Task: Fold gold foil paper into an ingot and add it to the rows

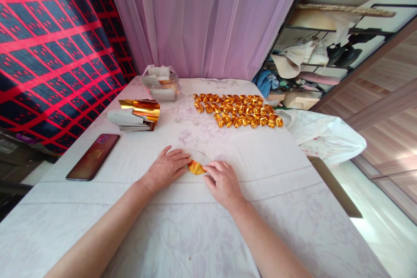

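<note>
1. Locate the gold foil piece [196, 167]. It lies on or just above the tabletop [192, 226] (the contact underneath is hidden), directly between your left hand [167, 167] and your right hand [226, 184].

2. Note the governing relation: the long axis of the piece runs roughly left to right, across your body, so that one narrowed end points at each hand. Your left fingers [183, 163] meet the left end; your right fingers [215, 166] meet the right end. Neither hand is nearer, since both are in contact.

3. Check the left fingers. They reach inward, palm down, with the forefinger and thumb brought in on the left end. The outer fingers spread loosely away from the piece and hold nothing.

4. Check the right fingers. Forefinger and thumb close on the right tip, with only a small gap showing between them; the remaining fingers curl behind. Pressure at either end cannot be judged from this view.

5. Observe the surroundings. Rows of folded gold pieces [241, 108] stand beyond your right hand. A stack of foil sheets [138, 117] and a phone [94, 156] lie to your left, well apart from the fingers.
</note>
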A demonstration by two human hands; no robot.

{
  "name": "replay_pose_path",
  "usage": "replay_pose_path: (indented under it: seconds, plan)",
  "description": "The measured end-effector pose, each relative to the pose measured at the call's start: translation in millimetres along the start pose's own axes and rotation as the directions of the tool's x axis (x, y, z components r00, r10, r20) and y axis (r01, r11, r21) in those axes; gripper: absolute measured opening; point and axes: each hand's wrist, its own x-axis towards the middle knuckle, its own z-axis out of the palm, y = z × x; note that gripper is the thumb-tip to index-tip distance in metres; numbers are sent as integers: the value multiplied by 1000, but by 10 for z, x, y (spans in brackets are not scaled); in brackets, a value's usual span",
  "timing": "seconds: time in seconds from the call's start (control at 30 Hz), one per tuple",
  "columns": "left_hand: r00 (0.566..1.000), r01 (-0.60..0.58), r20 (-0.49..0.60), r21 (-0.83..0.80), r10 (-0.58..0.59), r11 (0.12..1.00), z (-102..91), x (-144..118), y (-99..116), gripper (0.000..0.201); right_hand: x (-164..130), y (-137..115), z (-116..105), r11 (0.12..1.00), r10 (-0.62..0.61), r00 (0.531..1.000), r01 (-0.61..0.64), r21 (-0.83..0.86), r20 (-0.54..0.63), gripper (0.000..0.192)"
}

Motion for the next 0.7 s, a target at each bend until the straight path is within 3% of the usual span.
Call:
replay_pose_path:
  seconds: [0.37, 0.7]
  plan:
    - [997, -69, -23, 15, 69, 998, -5, 105, -39, 31, 25, 6, 13, 1000, 16, 1000, -15, 19, -24, 20]
    - [994, 31, -104, -81, -39, 996, 61, 73, 159, 35, 36, 26, -2, 1000, -27, 999, 27, -8, -25, 12]
